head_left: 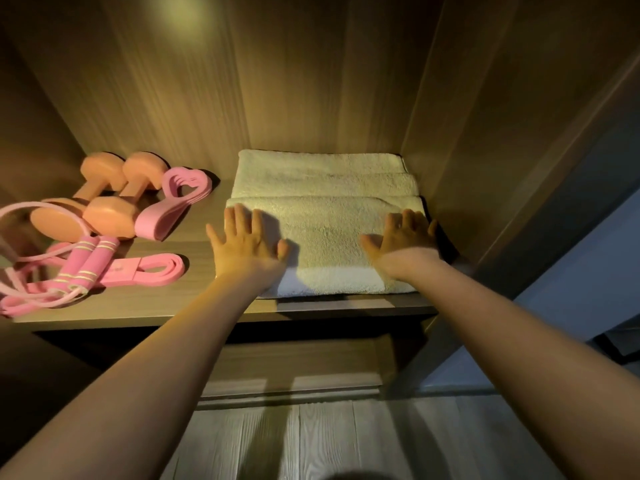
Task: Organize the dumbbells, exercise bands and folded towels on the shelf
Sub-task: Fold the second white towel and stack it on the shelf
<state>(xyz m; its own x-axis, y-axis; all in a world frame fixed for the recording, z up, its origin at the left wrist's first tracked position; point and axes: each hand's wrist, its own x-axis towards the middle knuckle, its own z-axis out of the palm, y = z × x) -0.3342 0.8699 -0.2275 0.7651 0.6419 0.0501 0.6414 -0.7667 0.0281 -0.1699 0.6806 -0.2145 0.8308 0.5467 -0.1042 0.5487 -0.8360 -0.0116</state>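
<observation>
Left hand (246,242), right hand (405,237): fingers spread, flat on folded towels (325,216) | towels against right wall (467,168), reaching shelf (156,306) lip | gap to exercise bands (162,216) leftward

A wide-angle camera, worn on the person's head, looks forward and down at close range into a shelf (156,301) compartment, whose back panel (311,81) fills the upper frame. The left hand (247,244) and right hand (405,237) reach in from the bottom corners to mid-frame.
</observation>
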